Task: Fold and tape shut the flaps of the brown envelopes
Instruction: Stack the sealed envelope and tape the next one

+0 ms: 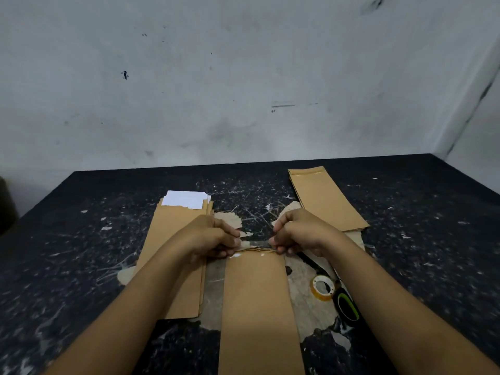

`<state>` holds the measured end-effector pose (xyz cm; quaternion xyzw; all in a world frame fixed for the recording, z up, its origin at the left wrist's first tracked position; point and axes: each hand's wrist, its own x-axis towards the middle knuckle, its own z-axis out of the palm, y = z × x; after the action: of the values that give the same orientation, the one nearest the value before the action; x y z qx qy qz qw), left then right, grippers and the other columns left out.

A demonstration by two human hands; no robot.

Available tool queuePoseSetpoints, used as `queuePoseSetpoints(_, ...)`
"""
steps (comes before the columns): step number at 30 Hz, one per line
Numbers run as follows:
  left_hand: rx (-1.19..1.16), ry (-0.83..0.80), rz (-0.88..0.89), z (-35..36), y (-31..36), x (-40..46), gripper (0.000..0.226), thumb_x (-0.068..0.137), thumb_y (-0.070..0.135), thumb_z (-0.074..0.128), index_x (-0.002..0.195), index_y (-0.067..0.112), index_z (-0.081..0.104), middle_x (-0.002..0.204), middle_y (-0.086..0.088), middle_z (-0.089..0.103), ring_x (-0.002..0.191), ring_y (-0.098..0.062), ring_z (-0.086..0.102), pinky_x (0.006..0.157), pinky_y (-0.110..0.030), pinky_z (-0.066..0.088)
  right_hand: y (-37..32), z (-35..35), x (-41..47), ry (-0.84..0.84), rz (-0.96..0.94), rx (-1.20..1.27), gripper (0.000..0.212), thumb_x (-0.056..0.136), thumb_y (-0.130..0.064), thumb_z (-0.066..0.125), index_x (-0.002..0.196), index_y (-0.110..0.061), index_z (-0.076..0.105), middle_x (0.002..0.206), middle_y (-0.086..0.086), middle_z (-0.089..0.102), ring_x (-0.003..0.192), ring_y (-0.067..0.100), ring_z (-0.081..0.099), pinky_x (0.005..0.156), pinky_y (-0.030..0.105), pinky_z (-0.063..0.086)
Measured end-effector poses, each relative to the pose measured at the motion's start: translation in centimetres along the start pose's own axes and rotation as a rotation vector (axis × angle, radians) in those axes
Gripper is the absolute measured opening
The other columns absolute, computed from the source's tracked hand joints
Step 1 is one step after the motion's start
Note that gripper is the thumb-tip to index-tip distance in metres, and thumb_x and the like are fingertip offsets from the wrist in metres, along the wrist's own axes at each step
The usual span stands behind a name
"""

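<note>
A long brown envelope [258, 301] lies lengthwise in front of me on the dark table [81, 253]. My left hand [213, 238] and my right hand [295, 234] both pinch its far end, where the flap edge looks folded and wrinkled between my fingertips. To the left lies a stack of brown envelopes [176, 255] with white paper [186, 198] sticking out of the top. A second stack of brown envelopes [327, 198] with glossy taped ends lies at the back right. A roll of clear tape [322, 287] sits to the right of the envelope.
Scissors with black and green handles [346, 304] lie beside the tape roll, under my right forearm. The table surface is scratched, with torn pale patches near the middle. A grey wall stands behind the table. A dark object [6, 204] is at the far left edge.
</note>
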<state>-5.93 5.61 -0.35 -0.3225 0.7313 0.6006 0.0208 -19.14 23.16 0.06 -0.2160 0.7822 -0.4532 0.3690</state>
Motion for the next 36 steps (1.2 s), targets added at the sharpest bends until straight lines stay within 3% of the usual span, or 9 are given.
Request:
queuePoseSetpoints(4, 0.104, 0.06, 0.024, 0.5, 0.0, 0.2, 0.018, 0.082, -0.01, 0.07, 0.096, 0.001, 0.068, 0.065, -0.009, 0.072, 0.056, -0.017, 0.065, 0.055, -0.024, 0.054, 0.2, 0.3, 0.2, 0.027, -0.008, -0.098, 0.025, 0.083, 0.014, 0.064, 0.07, -0.006, 0.057, 0.078, 0.023, 0.073, 0.058, 0.025, 0.063, 0.049, 0.028, 0.046)
queuePoseSetpoints(8, 0.222, 0.094, 0.038, 0.9, 0.0, 0.3, 0.024, 0.078, -0.004, 0.075, 0.098, 0.006, 0.065, 0.071, -0.011, 0.071, 0.063, -0.02, 0.067, 0.065, -0.032, 0.057, 0.5, 0.8, 0.7, 0.049, -0.012, -0.191, 0.025, 0.076, 0.009, 0.07, 0.065, -0.008, 0.056, 0.089, 0.034, 0.071, 0.068, 0.032, 0.063, 0.056, 0.034, 0.048)
queuePoseSetpoints(16, 0.326, 0.138, 0.058, 1.6, 0.1, 0.5, 0.028, 0.074, 0.003, 0.078, 0.093, 0.012, 0.061, 0.074, -0.01, 0.072, 0.065, -0.021, 0.068, 0.068, -0.035, 0.059, 0.3, 1.2, 1.5, 0.079, 0.013, -0.311, 0.014, 0.07, 0.001, 0.072, 0.067, -0.007, 0.06, 0.068, 0.025, 0.07, 0.055, 0.029, 0.062, 0.057, 0.036, 0.051)
queuePoseSetpoints(19, 0.37, 0.136, 0.057, 1.7, 0.2, 0.5, 0.027, 0.072, 0.003, 0.077, 0.092, 0.014, 0.061, 0.077, -0.009, 0.072, 0.072, -0.024, 0.07, 0.076, -0.042, 0.062, 0.1, 1.3, 1.6, 0.082, 0.016, -0.371, 0.011, 0.068, -0.003, 0.073, 0.072, -0.007, 0.063, 0.071, 0.023, 0.072, 0.056, 0.028, 0.064, 0.058, 0.039, 0.054)
queuePoseSetpoints(22, 0.406, 0.142, 0.051, 1.9, 0.3, 0.5, 0.024, 0.072, 0.002, 0.076, 0.088, 0.014, 0.063, 0.075, -0.008, 0.07, 0.069, -0.024, 0.068, 0.074, -0.043, 0.062, 0.0, 1.4, 1.8, 0.087, 0.015, -0.451, 0.01, 0.066, -0.007, 0.073, 0.07, -0.009, 0.065, 0.072, 0.02, 0.072, 0.062, 0.028, 0.066, 0.066, 0.047, 0.06)
queuePoseSetpoints(26, 0.484, 0.111, 0.042, 2.1, 0.7, 0.3, 0.018, 0.076, 0.005, 0.077, 0.085, 0.017, 0.067, 0.074, -0.001, 0.068, 0.069, -0.015, 0.064, 0.068, -0.031, 0.058, -0.2, 1.5, 2.0, 0.046, 0.016, -0.547, 0.01, 0.067, -0.009, 0.069, 0.072, -0.012, 0.06, 0.072, 0.014, 0.062, 0.066, 0.027, 0.059, 0.059, 0.036, 0.046)
queuePoseSetpoints(29, 0.615, 0.108, 0.072, 2.2, 1.0, -0.1, 0.018, 0.081, 0.015, 0.076, 0.095, 0.021, 0.068, 0.082, 0.009, 0.06, 0.075, -0.007, 0.056, 0.058, -0.021, 0.042, -0.5, 0.8, 1.6, -0.002, 0.015, -0.631, 0.018, 0.079, -0.016, 0.073, 0.076, -0.013, 0.056, 0.074, 0.006, 0.057, 0.066, 0.02, 0.054, 0.058, 0.027, 0.041)
queuePoseSetpoints(32, 0.712, 0.136, 0.106, 2.4, 0.7, -0.2, 0.017, 0.083, 0.018, 0.073, 0.098, 0.022, 0.066, 0.089, 0.011, 0.056, 0.086, -0.011, 0.053, 0.066, -0.023, 0.039, -0.3, 0.2, 1.2, -0.01, -0.008, -0.702, 0.035, 0.085, -0.029, 0.078, 0.072, -0.018, 0.048, 0.073, 0.0, 0.052, 0.066, 0.014, 0.048, 0.053, 0.029, 0.033)
queuePoseSetpoints(36, 0.73, 0.187, 0.111, 2.0, 0.4, -0.4, 0.021, 0.082, 0.027, 0.079, 0.097, 0.02, 0.067, 0.09, 0.011, 0.055, 0.093, -0.011, 0.052, 0.075, -0.024, 0.039, 0.3, -0.1, 1.5, 0.02, -0.015, -0.709, 0.038, 0.082, -0.036, 0.082, 0.071, -0.019, 0.05, 0.076, 0.0, 0.054, 0.077, 0.019, 0.053, 0.056, 0.028, 0.034)
